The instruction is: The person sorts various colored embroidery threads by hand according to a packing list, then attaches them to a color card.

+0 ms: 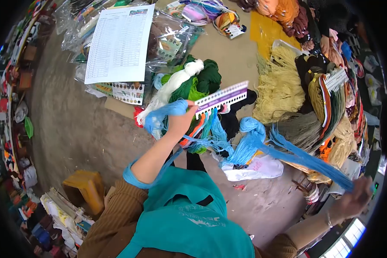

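Note:
My left hand (184,115) pinches the end of a white and purple card (223,99) with a row of holes. Coloured threads, orange, teal and blue, hang from the card. Light blue yarn (159,118) lies around the same hand, and a blue loop circles my left forearm. Out at the far right, my right hand (357,198) is closed on the end of a long blue thread bundle (307,162), stretched from the middle. A blue skein (247,139) lies on a white plastic bag (256,167). White yarn (174,84) and green yarn (208,77) lie behind my left hand.
A printed sheet (119,43) lies on plastic bags at the back left. Beige yarn (279,84) and a second holed card (335,79) are at the right. A co-worker's hand (324,44) shows at the back right. A yellow crate (85,189) stands on the floor.

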### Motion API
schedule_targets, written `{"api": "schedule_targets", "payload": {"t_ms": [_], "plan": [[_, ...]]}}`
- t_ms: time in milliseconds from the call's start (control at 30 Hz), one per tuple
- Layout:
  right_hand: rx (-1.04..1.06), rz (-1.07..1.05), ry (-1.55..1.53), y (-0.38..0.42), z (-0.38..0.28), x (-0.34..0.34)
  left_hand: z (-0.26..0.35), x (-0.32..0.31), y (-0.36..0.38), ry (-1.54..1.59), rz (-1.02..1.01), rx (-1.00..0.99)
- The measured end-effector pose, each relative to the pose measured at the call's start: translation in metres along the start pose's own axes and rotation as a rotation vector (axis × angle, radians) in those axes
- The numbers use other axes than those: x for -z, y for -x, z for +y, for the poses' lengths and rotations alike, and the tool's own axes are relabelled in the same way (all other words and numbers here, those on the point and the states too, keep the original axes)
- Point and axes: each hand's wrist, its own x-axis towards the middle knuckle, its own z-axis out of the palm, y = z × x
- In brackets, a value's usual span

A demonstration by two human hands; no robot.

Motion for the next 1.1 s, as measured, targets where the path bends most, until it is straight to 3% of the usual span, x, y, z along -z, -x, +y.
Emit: {"api": "schedule_targets", "payload": {"t_ms": [33, 67, 100, 133, 200, 300, 367, 400, 433, 500, 567, 633, 667, 767, 800, 867, 967, 1033, 1100], "plan": [[-0.275, -0.213, -0.054, -0.004, 0.02, 0.015, 0.005, 0.003, 0.005, 0.029, -0.006, -0.039], [-0.42, -0.29, 0.036, 0.017, 0.036, -0.019, 0.023, 0.014, 0.009, 0.001, -0.067, -0.026], [-0.28, -0.451, 0.22, 0.045, 0.06, -0.053, 0.042, 0.028, 0.011, -0.028, -0.128, -0.011], [-0.31, -0.548, 0.312, 0.067, 0.081, -0.079, 0.046, 0.046, 0.011, 0.027, -0.216, -0.075], [-0.461, -0.757, 0.455, 0.097, 0.106, -0.126, 0.069, 0.08, 0.01, 0.291, -0.262, 0.09], [-0.574, -1.033, 0.304, 0.122, 0.145, -0.173, 0.072, 0.132, -0.01, 0.461, -0.19, 0.19], [-0.669, -1.081, 0.286, 0.14, 0.168, -0.2, 0.054, 0.145, -0.031, 0.412, -0.178, 0.265], [-0.595, -1.122, 0.326, 0.149, 0.184, -0.209, 0.044, 0.139, -0.041, 0.374, -0.116, 0.284], [-0.52, -1.158, 0.369, 0.16, 0.202, -0.215, 0.032, 0.129, -0.048, 0.531, -0.046, 0.363], [-0.414, -1.18, 0.39, 0.185, 0.242, -0.219, 0.016, 0.119, -0.057, 0.345, 0.0, 0.469], [-0.358, -1.19, 0.398, 0.196, 0.249, -0.225, 0.001, 0.115, -0.056, 0.393, -0.014, 0.459], [-0.571, -1.156, 0.377, 0.199, 0.236, -0.231, -0.004, 0.121, -0.051, 0.411, 0.054, 0.347], [-0.68, -1.134, 0.363, 0.202, 0.228, -0.232, -0.006, 0.134, -0.043, 0.491, -0.035, 0.38], [-0.929, -1.046, -0.068, 0.193, 0.202, -0.236, 0.078, 0.192, -0.001, 0.702, -0.383, 0.418], [-0.947, -1.116, -0.118, 0.193, 0.194, -0.239, 0.095, 0.203, 0.015, 0.802, -0.487, 0.393], [-0.849, -1.221, -0.172, 0.216, 0.168, -0.252, 0.121, 0.212, 0.043, 1.018, -0.705, 0.279], [-0.68, -1.611, -0.033, 0.236, 0.103, -0.279, 0.172, 0.21, 0.07, 1.113, -0.939, 0.241], [-0.228, -1.787, 0.02, 0.258, 0.078, -0.285, 0.189, 0.2, 0.092, 1.126, -1.033, 0.251], [0.122, -1.684, -0.226, 0.288, 0.075, -0.285, 0.204, 0.184, 0.101, 1.138, -1.284, 0.265]]}}
